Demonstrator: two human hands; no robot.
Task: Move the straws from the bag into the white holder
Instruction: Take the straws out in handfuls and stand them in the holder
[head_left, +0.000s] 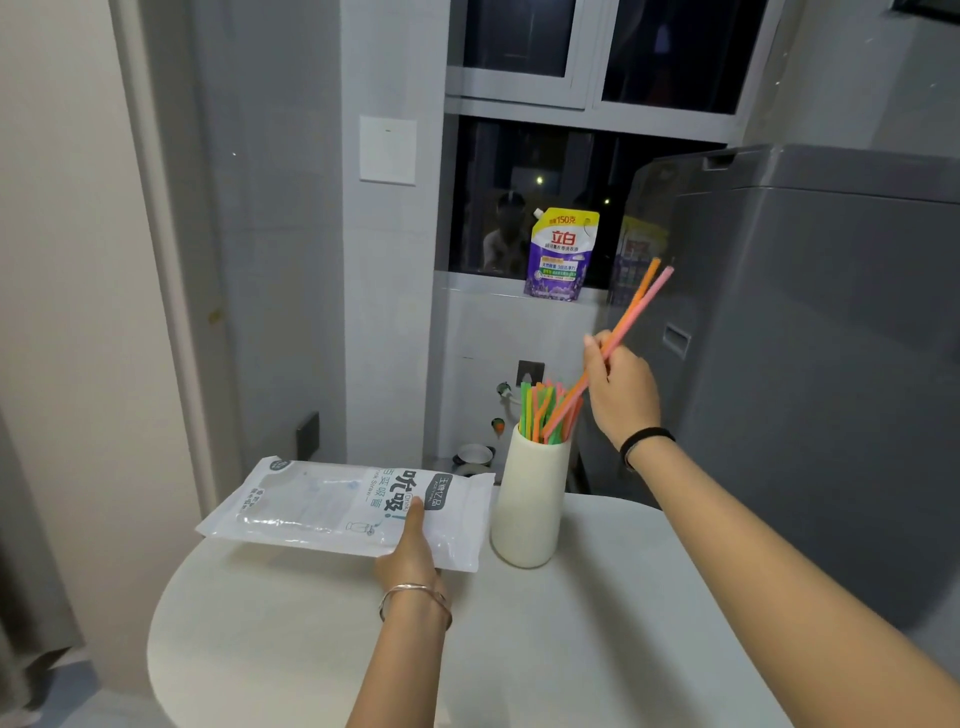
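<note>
Straws in orange and pink, two straws (631, 306) side by side, are pinched between the thumb and fingers (597, 347) of the right hand (621, 387). They lean up and to the right, and their lower ends reach into the mouth of the white holder (530, 509). A bundle of straws (537, 410) in green, orange and pink already stands in that holder and sticks out above its rim. The holder stands upright on the round white tabletop (571, 649), just right of the bag (332, 506).

The left hand (410, 551) holds the bag by its near edge. The thumb is pressed on the printed top face, while the other fingers are hidden under it. The bag looks flat, and what remains inside cannot be told. Its left end reaches past the tabletop's edge.

A silver bracelet (415, 592) circles the left wrist and a black band (644, 439) the right. Behind, a purple detergent pouch (561, 254) stands on the windowsill, beside a grey washing machine (831, 364).
</note>
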